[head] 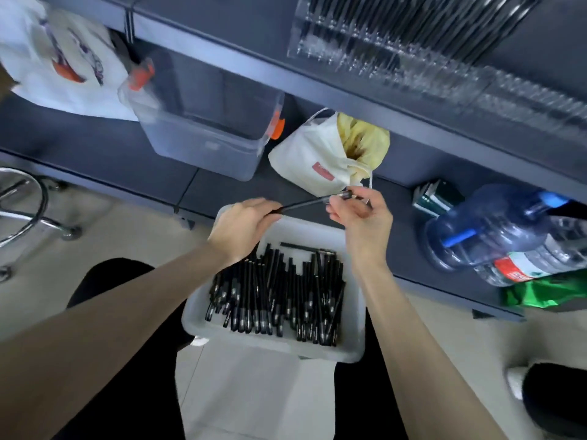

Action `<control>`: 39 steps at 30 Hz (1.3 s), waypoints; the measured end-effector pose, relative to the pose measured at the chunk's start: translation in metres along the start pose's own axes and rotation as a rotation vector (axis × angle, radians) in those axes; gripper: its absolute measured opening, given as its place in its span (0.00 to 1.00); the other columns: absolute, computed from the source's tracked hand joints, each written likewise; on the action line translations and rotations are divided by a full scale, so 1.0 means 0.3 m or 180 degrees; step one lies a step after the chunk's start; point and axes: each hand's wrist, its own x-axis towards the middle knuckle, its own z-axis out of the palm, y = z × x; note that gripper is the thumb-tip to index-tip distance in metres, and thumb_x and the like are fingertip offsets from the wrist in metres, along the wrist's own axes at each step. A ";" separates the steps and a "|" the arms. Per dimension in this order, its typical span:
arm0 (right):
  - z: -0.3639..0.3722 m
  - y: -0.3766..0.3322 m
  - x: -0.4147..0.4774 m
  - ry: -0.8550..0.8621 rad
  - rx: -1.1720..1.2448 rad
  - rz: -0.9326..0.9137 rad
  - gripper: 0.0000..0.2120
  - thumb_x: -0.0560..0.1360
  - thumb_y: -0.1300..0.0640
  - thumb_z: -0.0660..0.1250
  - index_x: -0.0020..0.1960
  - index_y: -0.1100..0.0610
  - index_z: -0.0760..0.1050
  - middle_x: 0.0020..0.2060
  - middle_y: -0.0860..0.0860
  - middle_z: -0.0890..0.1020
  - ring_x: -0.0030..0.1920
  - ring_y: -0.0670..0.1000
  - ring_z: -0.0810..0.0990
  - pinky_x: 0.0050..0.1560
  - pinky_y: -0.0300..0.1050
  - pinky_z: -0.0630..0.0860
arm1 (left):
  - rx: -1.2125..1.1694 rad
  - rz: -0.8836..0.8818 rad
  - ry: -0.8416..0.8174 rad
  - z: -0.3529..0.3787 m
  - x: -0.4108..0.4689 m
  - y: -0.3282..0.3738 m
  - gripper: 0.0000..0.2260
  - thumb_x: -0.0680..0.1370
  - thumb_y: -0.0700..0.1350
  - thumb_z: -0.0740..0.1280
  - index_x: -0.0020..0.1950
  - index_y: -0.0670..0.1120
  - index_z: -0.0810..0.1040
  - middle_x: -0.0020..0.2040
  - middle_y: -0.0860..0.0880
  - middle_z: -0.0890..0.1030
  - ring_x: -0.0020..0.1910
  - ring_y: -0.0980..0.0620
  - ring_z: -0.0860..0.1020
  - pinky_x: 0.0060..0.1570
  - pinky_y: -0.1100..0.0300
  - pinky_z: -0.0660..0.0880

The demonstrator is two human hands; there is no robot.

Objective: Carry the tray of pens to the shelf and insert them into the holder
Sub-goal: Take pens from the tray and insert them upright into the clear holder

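Both hands share one slim black pen (305, 203): the left hand (244, 227) has its fingers curled round one end, and the right hand (362, 217) pinches the silver-tipped end between thumb and forefinger, its other fingers loosely bent. The pen hangs nearly level above the far rim of the tray (349, 350), a shallow rectangular tub of pale matte plastic with rounded corners. The tray sits low between the person's dark-clad legs, its far edge near the lower shelf (95, 144). Inside lies a dense heap of black pens (276, 290), mostly lengthwise, metal tips glinting.

The holder (397, 52), a clear acrylic block with rows of holes (badly blurred), stands on the upper shelf with dark pens already upright in it.

On the lower dark matte shelf are a translucent storage bin (206, 122) with orange latches, a white cloth bag (311, 166) with a red label, a blue-tinted water jug (486, 230) lying on its side and a glossy green bag (546, 293). A chrome stool (22, 211) stands at the left on the pale tiled floor
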 end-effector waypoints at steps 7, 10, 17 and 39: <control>-0.044 -0.330 0.209 0.0444 -0.0730 -0.1321 0.12 0.74 0.63 0.69 0.55 0.53 0.75 0.34 0.49 0.82 0.37 0.49 0.81 0.47 0.43 0.79 | -0.0278 0.0211 0.0580 -0.120 0.308 0.236 0.18 0.78 0.48 0.65 0.65 0.43 0.74 0.60 0.45 0.77 0.61 0.45 0.73 0.61 0.54 0.68; -0.081 -0.477 0.307 0.0794 -0.0981 -0.1833 0.12 0.73 0.61 0.70 0.56 0.57 0.73 0.33 0.51 0.82 0.36 0.49 0.81 0.51 0.48 0.77 | -0.0172 0.0105 0.1093 -0.174 0.439 0.291 0.27 0.76 0.51 0.67 0.71 0.40 0.66 0.66 0.43 0.69 0.66 0.44 0.66 0.66 0.54 0.63; -0.116 -0.684 0.483 0.1253 -0.1441 -0.2360 0.09 0.74 0.59 0.70 0.53 0.58 0.75 0.33 0.49 0.80 0.35 0.49 0.78 0.41 0.31 0.69 | -0.0102 -0.0527 0.1671 -0.270 0.661 0.321 0.44 0.73 0.56 0.70 0.77 0.41 0.47 0.77 0.42 0.48 0.75 0.44 0.48 0.72 0.49 0.54; -0.056 -0.623 0.617 0.0634 -0.2953 -0.2064 0.14 0.79 0.60 0.62 0.63 0.58 0.75 0.49 0.58 0.84 0.51 0.58 0.81 0.56 0.51 0.76 | -0.1086 -0.0943 0.1614 -0.242 0.707 0.247 0.45 0.70 0.54 0.73 0.76 0.46 0.50 0.76 0.48 0.59 0.73 0.45 0.61 0.68 0.48 0.63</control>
